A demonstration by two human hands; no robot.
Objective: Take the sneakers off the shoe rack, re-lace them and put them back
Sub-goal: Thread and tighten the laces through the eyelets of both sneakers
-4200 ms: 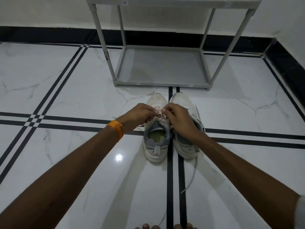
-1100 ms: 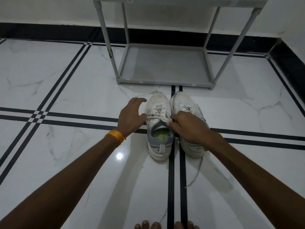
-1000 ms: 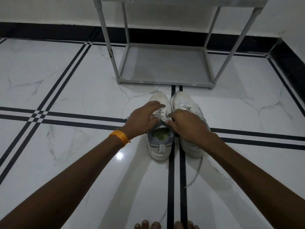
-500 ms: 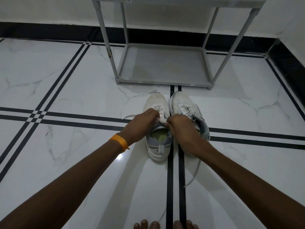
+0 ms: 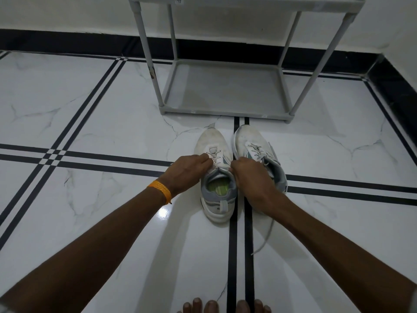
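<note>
Two white and grey sneakers stand side by side on the floor, toes toward the rack. The left sneaker (image 5: 217, 195) has a green insole and laces threaded over its tongue. My left hand (image 5: 188, 171) pinches a lace end at that shoe's left side, and my right hand (image 5: 251, 177) pinches the lace at its right side. The right sneaker (image 5: 252, 145) is partly hidden under my right hand; a loose lace (image 5: 266, 236) trails from it toward me. The grey shoe rack (image 5: 225, 91) stands just beyond, its bottom shelf bare.
White marble floor with black inlay stripes. A black skirting and white wall run behind the rack, and a wall corner closes the right side. My bare toes (image 5: 223, 307) show at the bottom edge. An orange band circles my left wrist.
My left hand, open beside the shoe a second ago, has closed on the left sneaker's lace. Both hands now pinch the lace at the shoe's throat. The sneakers stay in place.
</note>
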